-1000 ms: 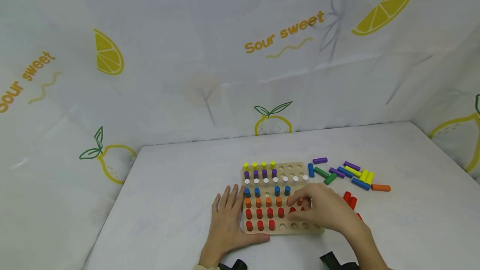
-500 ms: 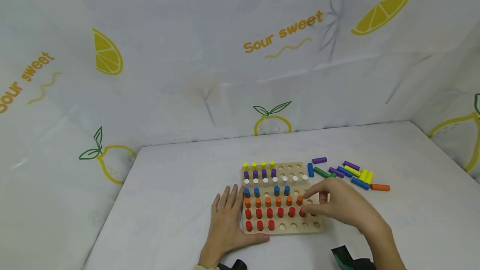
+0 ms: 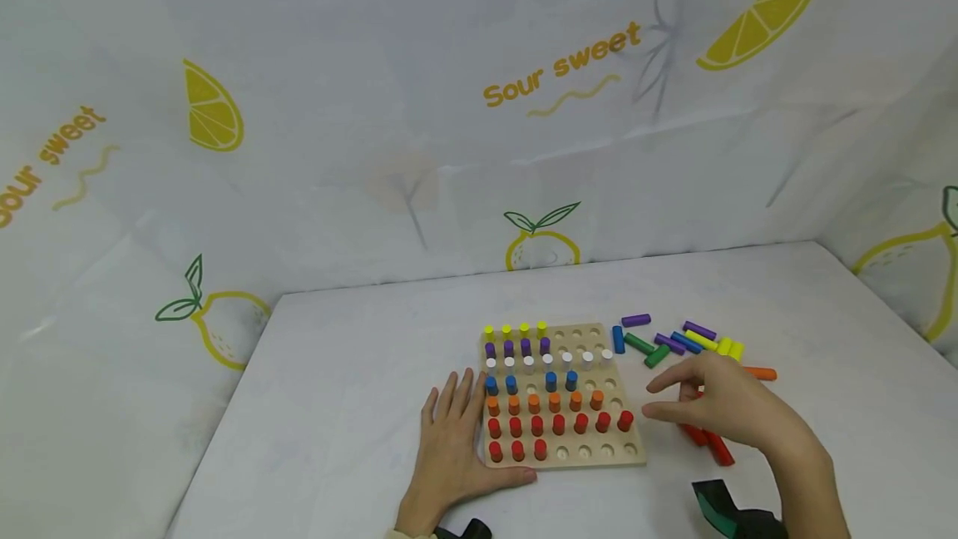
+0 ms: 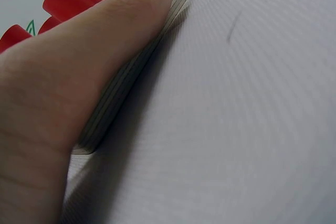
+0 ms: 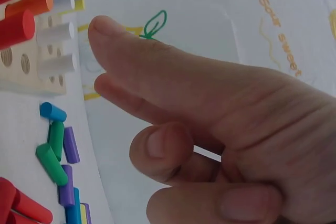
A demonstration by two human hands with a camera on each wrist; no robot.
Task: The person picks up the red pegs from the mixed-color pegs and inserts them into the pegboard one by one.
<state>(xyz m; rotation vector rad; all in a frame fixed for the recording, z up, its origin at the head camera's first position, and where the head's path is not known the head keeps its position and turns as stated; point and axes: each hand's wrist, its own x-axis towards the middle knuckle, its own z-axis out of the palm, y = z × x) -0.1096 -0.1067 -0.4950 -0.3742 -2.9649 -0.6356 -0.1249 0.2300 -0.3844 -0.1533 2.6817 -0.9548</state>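
Ten red pegs (image 3: 536,426), six orange pegs (image 3: 555,402) upright, perhaps three loose reds (image 3: 719,448); left fingers (image 3: 462,395) spread, right fingers (image 3: 678,375) parted, empty.

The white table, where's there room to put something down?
Bare patches: the table left of the left hand, and the strip between the pegboard and the table's back edge. It's crowded right of the pegboard, where loose pegs lie and the right hand hovers.

A white backdrop (image 3: 337,40) printed with yellow lemons (image 3: 235,324), lemon slices (image 3: 214,108) and orange "Sour sweet" lettering (image 3: 563,64) rises behind the white counter (image 3: 337,373)
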